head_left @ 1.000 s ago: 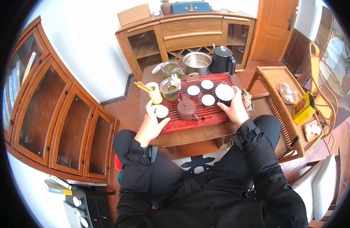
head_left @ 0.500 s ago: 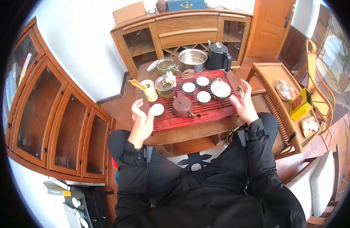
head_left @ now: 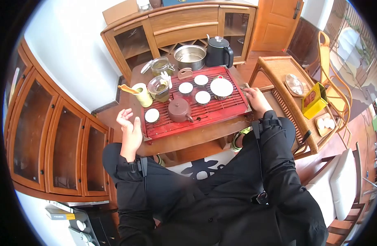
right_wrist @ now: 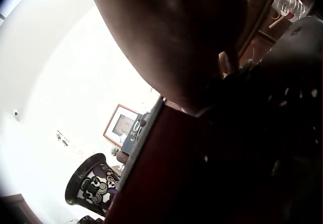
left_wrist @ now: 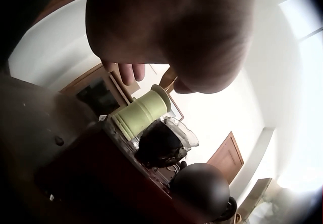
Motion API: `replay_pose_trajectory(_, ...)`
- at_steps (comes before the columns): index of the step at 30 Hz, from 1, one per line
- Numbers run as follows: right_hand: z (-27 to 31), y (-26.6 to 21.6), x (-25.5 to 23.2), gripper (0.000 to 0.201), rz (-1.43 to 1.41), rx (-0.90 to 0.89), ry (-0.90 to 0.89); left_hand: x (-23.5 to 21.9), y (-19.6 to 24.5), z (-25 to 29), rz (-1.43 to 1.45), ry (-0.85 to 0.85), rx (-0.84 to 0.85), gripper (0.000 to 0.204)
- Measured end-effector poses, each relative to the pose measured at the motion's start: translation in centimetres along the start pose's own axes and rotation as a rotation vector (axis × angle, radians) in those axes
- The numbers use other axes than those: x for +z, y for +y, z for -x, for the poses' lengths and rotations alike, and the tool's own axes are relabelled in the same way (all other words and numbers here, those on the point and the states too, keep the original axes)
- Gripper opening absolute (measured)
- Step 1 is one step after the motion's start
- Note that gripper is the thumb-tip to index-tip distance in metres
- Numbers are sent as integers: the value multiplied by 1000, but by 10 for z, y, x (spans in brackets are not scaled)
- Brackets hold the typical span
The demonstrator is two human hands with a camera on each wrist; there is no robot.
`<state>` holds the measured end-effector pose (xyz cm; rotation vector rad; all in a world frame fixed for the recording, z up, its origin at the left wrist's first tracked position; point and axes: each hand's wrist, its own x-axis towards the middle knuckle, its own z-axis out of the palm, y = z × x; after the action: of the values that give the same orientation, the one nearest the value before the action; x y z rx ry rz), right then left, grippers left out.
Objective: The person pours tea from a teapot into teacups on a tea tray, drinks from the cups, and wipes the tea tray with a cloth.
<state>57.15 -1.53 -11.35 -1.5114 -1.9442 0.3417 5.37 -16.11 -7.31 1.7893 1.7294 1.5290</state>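
My left hand (head_left: 131,137) is raised off the left front corner of the red slatted tea tray (head_left: 176,130), fingers loosely bent and holding nothing. Nearest to it is a small white-lined teacup (head_left: 152,115) on the tray, with a brown clay teapot (head_left: 179,110) beside that. My right hand (head_left: 258,101) reaches down at the tray's right edge, fingertips beside a small crumpled bundle that it mostly hides. I cannot tell whether the fingers grip it. A larger white-lined bowl (head_left: 221,87) with a dark patterned outside (right_wrist: 96,183) stands left of that hand.
Three more small cups (head_left: 203,97) stand mid-tray. Along the back left are a pale green utensil holder (head_left: 144,97), a glass pitcher (head_left: 158,89) and a glass jar (head_left: 160,65). A steel pot (head_left: 190,55) and black kettle (head_left: 218,51) stand behind. A rattan cart (head_left: 274,74) is at right.
Both hands have let go, the left of the small cup, the right of the larger bowl. The left hand drew back from the tray; the right moved outward and down to the tray's right edge.
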Motion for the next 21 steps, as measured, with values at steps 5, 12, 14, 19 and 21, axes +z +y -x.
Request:
replay_pose_trajectory(5, 19, -3, -7, 28, 231, 74, -11, -3, 6, 3, -58, -63, -50, 61)
replay_pose_trajectory(12, 54, -14, -14, 25, 368, 96, 56, -2, 10, 3, -56, -34, -43, 64)
replay_pose_trajectory(14, 62, -15, -12, 24, 408, 74, 76, -1, 8, 3, -60, -38, -42, 64)
replay_pose_trajectory(19, 82, -31, -5, 24, 501, 142, 106, -1, 6, 7, -131, -86, -85, 65)
replay_pose_trajectory(21, 88, -42, -5, 31, 555, 121, 70, -3, 5, 9, -105, -88, -90, 66)
